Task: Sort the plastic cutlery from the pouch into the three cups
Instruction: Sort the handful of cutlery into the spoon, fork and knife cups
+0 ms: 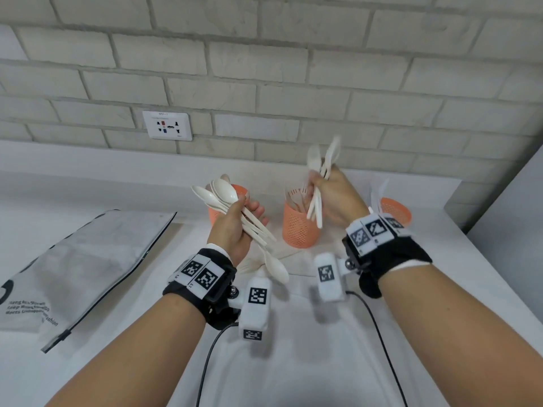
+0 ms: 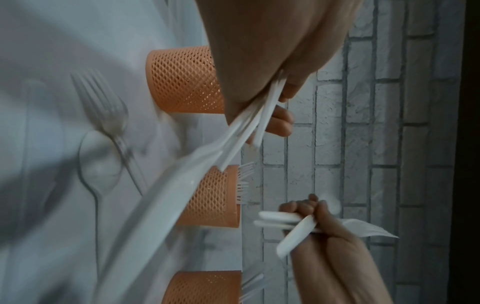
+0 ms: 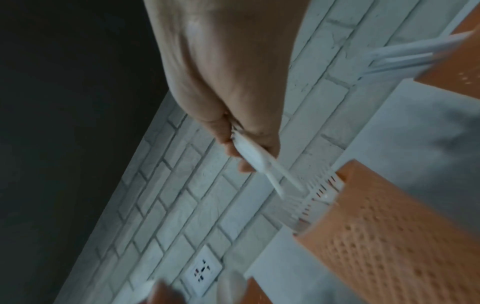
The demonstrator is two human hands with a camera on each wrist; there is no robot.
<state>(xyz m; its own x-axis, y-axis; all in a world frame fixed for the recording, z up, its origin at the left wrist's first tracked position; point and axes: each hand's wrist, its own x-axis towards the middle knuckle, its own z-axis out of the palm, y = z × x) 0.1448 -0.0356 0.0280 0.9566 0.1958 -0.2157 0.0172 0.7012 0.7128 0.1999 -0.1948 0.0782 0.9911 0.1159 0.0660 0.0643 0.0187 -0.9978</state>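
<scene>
The sorting is judged well advanced but unfinished: forks already stand in the middle cup (image 1: 298, 227), a bundle of spoons (image 1: 223, 198) is clasped in the left hand (image 1: 235, 227) before the left cup (image 1: 217, 212), mixed pieces (image 1: 318, 183) are gripped by the right hand (image 1: 335, 198), and a few pieces (image 2: 103, 133) remain on the surface (image 1: 293, 362) beside the emptied pouch (image 1: 73, 268).

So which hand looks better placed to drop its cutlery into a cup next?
Probably the left hand: its bunch of spoons hovers right at the left cup, which looks empty.
</scene>
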